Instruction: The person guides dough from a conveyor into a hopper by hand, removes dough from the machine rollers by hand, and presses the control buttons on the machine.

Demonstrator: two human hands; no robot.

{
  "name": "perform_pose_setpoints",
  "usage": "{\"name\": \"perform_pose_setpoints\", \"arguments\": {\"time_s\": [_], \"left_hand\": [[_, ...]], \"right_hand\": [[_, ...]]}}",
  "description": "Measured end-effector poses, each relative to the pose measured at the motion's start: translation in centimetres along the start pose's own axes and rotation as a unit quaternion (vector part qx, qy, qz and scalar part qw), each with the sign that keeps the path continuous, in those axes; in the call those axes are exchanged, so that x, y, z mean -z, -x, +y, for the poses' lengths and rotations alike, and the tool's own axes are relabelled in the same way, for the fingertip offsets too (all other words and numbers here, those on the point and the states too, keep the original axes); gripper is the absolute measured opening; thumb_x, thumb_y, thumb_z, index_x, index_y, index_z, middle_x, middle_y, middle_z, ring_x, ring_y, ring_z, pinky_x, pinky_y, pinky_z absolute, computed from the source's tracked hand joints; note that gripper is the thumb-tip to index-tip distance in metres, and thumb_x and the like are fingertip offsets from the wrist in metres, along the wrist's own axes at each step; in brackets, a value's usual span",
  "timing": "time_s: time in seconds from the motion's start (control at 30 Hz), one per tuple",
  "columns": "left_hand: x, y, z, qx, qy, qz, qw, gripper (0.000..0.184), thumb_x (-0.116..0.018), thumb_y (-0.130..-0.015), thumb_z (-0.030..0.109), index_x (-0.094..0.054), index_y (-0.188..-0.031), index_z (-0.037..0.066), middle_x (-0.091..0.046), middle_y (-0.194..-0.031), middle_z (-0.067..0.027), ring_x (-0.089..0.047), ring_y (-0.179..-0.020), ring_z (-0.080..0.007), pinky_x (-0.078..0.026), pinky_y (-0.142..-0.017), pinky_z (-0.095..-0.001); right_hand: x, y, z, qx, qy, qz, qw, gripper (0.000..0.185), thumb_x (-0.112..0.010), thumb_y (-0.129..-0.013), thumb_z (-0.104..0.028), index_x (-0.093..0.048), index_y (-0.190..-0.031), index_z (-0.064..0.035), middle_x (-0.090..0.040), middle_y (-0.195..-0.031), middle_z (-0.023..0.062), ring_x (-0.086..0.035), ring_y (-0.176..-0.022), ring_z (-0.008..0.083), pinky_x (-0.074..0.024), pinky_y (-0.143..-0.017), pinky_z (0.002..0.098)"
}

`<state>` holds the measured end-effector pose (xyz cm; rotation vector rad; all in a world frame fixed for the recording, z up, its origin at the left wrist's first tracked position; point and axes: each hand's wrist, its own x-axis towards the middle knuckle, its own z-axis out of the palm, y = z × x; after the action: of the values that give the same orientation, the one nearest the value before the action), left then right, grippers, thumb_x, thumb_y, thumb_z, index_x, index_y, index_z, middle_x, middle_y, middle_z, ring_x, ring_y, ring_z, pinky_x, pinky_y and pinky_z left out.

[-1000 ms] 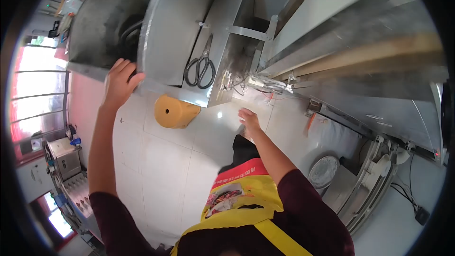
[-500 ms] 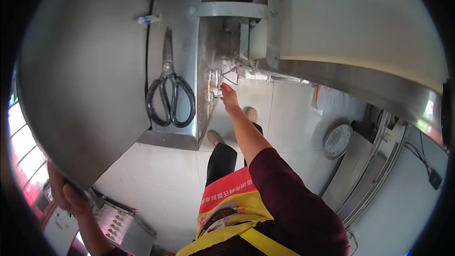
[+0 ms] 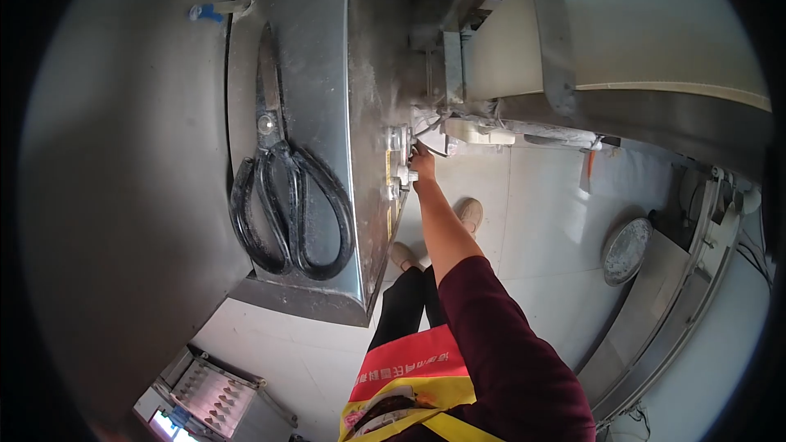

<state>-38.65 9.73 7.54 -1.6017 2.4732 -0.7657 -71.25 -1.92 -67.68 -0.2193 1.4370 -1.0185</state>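
My right hand reaches down to the side panel of a steel machine. Its fingers are closed at the control knobs there, and the exact grip is partly hidden. One clear-covered control sits just above the hand and a white knob is right beside it. Large black-handled scissors lie on the machine's steel top, untouched, blades toward the far side. My left hand is out of view.
A wide steel sheet fills the left side. To the right is a pale conveyor belt with a steel edge. A round dusty pan stands low at the right. A slotted metal unit is at the lower left.
My view has moved closer to the machine, so the scissors look larger. My left hand, earlier at the steel sheet's edge, has left view. My right hand stays at the knobs.
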Motion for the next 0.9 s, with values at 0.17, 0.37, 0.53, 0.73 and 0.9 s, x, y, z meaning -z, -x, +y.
{"name": "perform_pose_setpoints", "arguments": {"time_s": [0.17, 0.37, 0.53, 0.73, 0.9], "left_hand": [[0.3, 0.8, -0.9, -0.034, -0.039, 0.014, 0.999, 0.046, -0.043, -0.101, 0.026, -0.054, -0.123, -0.013, -0.059, -0.123, -0.0279, -0.060, -0.111, -0.0392, -0.049, -0.095, -0.0440], [-0.3, 1.9, -1.3, -0.076, -0.075, 0.018, 0.994, 0.044, -0.044, -0.101, 0.024, -0.054, -0.124, -0.013, -0.059, -0.124, -0.0283, -0.060, -0.113, -0.0389, -0.050, -0.095, -0.0436], [-2.0, -4.1, 4.5, 0.100, 0.161, -0.062, 0.980, 0.051, -0.037, -0.100, 0.026, -0.054, -0.122, -0.016, -0.055, -0.128, -0.0298, -0.056, -0.118, -0.0420, -0.043, -0.101, -0.0480], [-4.7, -12.2, 7.8, 0.072, 0.330, 0.122, 0.933, 0.022, -0.061, -0.085, 0.019, -0.062, -0.079, -0.002, -0.058, -0.065, -0.0114, -0.045, -0.050, -0.0212, -0.034, -0.045, -0.0338], [-4.9, -11.7, 7.8, 0.098, 0.305, 0.207, 0.925, 0.023, -0.067, -0.081, 0.022, -0.062, -0.075, 0.000, -0.056, -0.059, -0.0060, -0.046, -0.048, -0.0155, -0.033, -0.040, -0.0279]], "right_hand": [[-0.3, 1.4, -3.0, -0.042, 0.070, -0.021, 0.996, 0.059, -0.033, -0.083, 0.010, -0.048, -0.139, 0.0002, -0.066, -0.113, 0.0132, -0.064, -0.093, 0.0205, -0.0502, -0.080, 0.0295], [1.5, -0.8, 0.5, -0.025, 0.108, -0.029, 0.993, 0.052, -0.048, -0.083, 0.004, -0.051, -0.135, 0.0009, -0.065, -0.112, 0.0149, -0.063, -0.092, 0.0228, -0.0510, -0.077, 0.0335], [5.1, 9.7, -9.1, -0.050, 0.065, 0.070, 0.994, 0.042, -0.061, -0.092, -0.017, -0.055, -0.130, -0.0018, -0.066, -0.115, 0.0083, -0.066, -0.093, 0.0189, -0.0473, -0.072, 0.0284], [3.8, 22.5, -24.2, 0.083, 0.212, -0.178, 0.957, 0.036, -0.046, -0.102, -0.025, -0.058, -0.127, -0.0022, -0.066, -0.107, 0.0072, -0.063, -0.088, 0.0154, -0.0492, -0.075, 0.0281], [0.2, 23.5, -28.5, 0.056, 0.413, -0.195, 0.888, 0.030, -0.045, -0.100, -0.014, -0.059, -0.118, 0.0038, -0.066, -0.098, 0.0062, -0.060, -0.092, 0.0127, -0.0477, -0.079, 0.0254]]}}
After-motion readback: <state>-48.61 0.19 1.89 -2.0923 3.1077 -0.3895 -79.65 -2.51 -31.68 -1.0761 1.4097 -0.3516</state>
